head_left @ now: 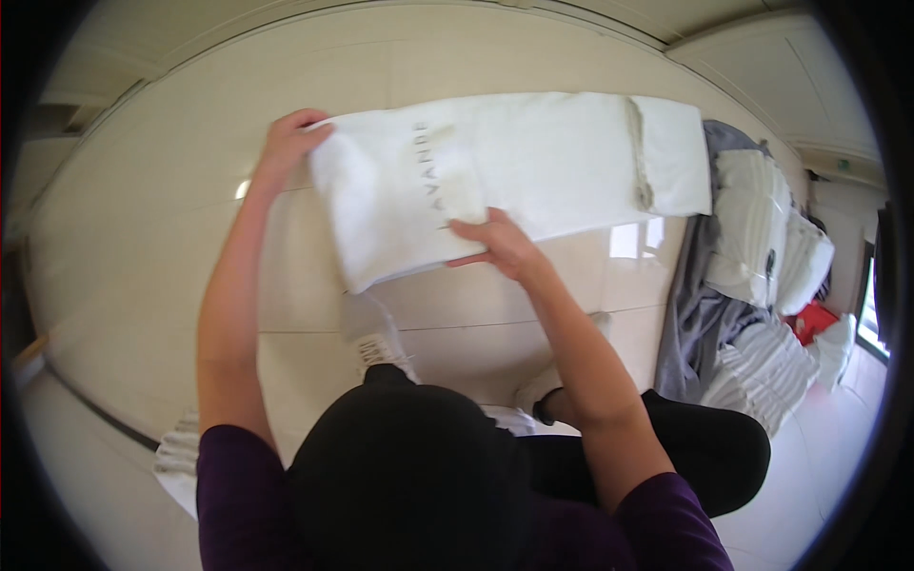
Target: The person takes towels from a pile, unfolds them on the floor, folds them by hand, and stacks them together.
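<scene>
A long white folded cloth (562, 162), thick and with dark printed lettering near its left end, lies across the pale tiled floor in front of me. Toward its right end runs a raised, brownish-grey seam or folded edge. My left hand (290, 143) grips the cloth's far left corner, fingers and thumb around the edge. On the near edge, right of the lettering, my right hand (500, 246) has its thumb side over the cloth and a finger low along the edge. Its other fingers are partly hidden.
To the right, a grey cloth (690, 295) lies spread on the floor. White folded bundles (747, 228) sit on and beside it, near a red item (812, 323). Pale cabinet fronts (771, 71) border the far right. My bent legs (705, 457) are close below the cloth.
</scene>
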Motion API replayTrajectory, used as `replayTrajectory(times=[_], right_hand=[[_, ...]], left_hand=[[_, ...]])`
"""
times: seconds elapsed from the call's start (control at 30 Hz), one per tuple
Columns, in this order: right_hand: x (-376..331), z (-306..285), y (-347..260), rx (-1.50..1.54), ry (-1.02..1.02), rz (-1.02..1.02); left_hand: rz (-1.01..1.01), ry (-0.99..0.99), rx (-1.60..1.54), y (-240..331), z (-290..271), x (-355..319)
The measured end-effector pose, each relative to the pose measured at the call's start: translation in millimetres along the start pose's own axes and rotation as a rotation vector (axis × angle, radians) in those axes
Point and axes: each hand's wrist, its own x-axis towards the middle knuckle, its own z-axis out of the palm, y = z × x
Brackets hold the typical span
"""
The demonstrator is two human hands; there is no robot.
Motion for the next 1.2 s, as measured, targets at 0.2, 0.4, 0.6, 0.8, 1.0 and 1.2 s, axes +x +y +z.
replayTrajectory(times=[0.2,0.4,0.6,0.8,1.0,1.2], right_hand=[[9.0,0.8,12.7,-0.11,-0.037,0.066],[9.6,6.3,-4.7,-0.414,0.17,0.086],[3.3,51.6,-30.6,-1.463,0.709,-0.653],[79.1,72.8,-48.8,-1.776,0.304,-0.767],[81.5,37.8,-41.5,-1.783,0.372,-0.724],[57.9,20.0,-1.2,-1.642,0.476,-0.89]], left_hand=[[-0.129,0.007,0.016,1.8,7.4,-19.0],[0.49,0.21,0.883,33.9,103.3,-116.7],[0.333,0.156,0.975,28.9,128.0,-137.2],[0.262,0.038,0.94,44.1,117.9,-127.1],[0.258,0.273,0.874,8.3,67.8,-63.2],[0.148,0.181,0.604,2.8,47.8,-34.4]])
